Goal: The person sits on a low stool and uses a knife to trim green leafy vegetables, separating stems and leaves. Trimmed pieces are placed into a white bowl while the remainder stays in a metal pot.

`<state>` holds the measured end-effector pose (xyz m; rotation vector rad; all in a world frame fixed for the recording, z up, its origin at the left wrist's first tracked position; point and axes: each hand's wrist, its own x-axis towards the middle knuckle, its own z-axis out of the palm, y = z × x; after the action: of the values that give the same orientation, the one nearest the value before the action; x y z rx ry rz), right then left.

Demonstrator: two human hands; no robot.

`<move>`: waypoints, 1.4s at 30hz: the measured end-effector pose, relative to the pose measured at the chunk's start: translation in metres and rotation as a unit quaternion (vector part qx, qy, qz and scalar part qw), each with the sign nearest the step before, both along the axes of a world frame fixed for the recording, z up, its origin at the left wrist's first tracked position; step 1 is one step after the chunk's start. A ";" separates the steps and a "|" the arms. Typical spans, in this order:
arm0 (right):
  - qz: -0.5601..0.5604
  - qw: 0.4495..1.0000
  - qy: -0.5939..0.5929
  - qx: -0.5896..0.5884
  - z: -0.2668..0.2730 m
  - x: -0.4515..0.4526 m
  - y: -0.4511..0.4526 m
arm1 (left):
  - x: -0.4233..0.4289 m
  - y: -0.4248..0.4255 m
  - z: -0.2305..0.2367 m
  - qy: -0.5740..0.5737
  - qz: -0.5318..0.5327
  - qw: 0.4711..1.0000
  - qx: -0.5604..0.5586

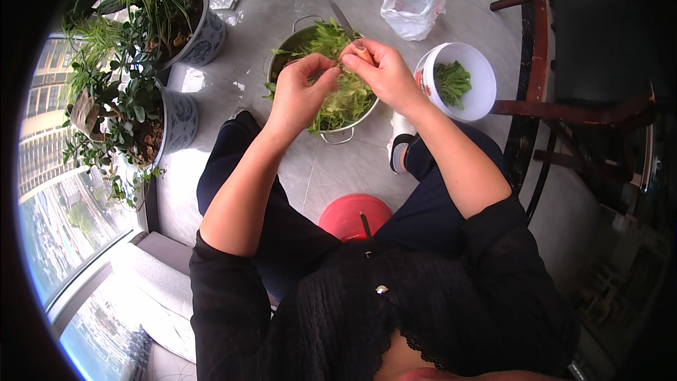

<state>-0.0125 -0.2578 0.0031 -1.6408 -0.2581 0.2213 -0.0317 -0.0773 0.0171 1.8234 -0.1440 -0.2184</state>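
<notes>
My right hand (390, 73) is closed around the orange-brown handle of a knife (341, 20). The blade points up and to the left, away from me. Close beside it is my left hand (302, 87), its thumb and fingertips brought together near the right fingertips. Whether a small stem sits between them is too small to tell. Both hands are above a metal basin (366, 115) with two loop handles, standing on the floor between my feet. Loose leafy greens (346, 99) fill it, and some leaves hang over the rim.
A white plastic bucket (484, 71) at the right holds a small bunch of greens (451, 84). Beyond it stands an open white plastic bag (415, 8). Potted plants in blue-and-white pots (181, 116) line the window side. A wooden chair (540, 42) is at right, a red plastic seat (349, 214) beneath me.
</notes>
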 end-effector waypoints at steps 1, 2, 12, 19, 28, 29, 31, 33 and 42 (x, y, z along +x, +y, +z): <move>-0.003 1.000 0.014 0.006 0.000 0.000 -0.001 | 0.000 0.000 0.000 0.033 -0.009 0.999 -0.041; -0.007 0.999 0.029 0.012 0.000 -0.001 -0.002 | -0.001 0.000 -0.001 0.068 -0.018 0.995 -0.075; 0.019 0.999 0.032 0.035 0.002 -0.002 -0.004 | 0.002 0.004 -0.008 0.171 -0.029 0.968 -0.182; -0.010 0.986 -0.098 -0.131 0.011 -0.011 -0.003 | 0.003 0.010 -0.005 0.164 0.020 0.968 -0.189; 0.022 0.952 -0.194 -0.237 0.016 -0.020 0.000 | 0.000 0.010 0.000 0.130 0.085 0.963 -0.220; 0.018 0.951 -0.197 -0.239 0.016 -0.020 0.000 | 0.000 0.010 0.000 0.130 0.086 0.963 -0.220; 0.013 0.947 -0.206 -0.248 0.017 -0.021 0.000 | 0.001 0.011 -0.001 0.132 0.083 0.962 -0.223; 0.007 0.943 -0.212 -0.258 0.018 -0.021 0.000 | 0.002 0.012 -0.002 0.144 0.083 0.960 -0.225; -0.008 0.936 -0.224 -0.273 0.012 -0.017 -0.003 | 0.003 0.010 -0.008 0.111 0.094 0.967 -0.208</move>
<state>-0.0299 -0.2607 0.0152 -2.2395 -0.5668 -0.1152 -0.0292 -0.0669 0.0089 1.3729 0.1336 -0.2365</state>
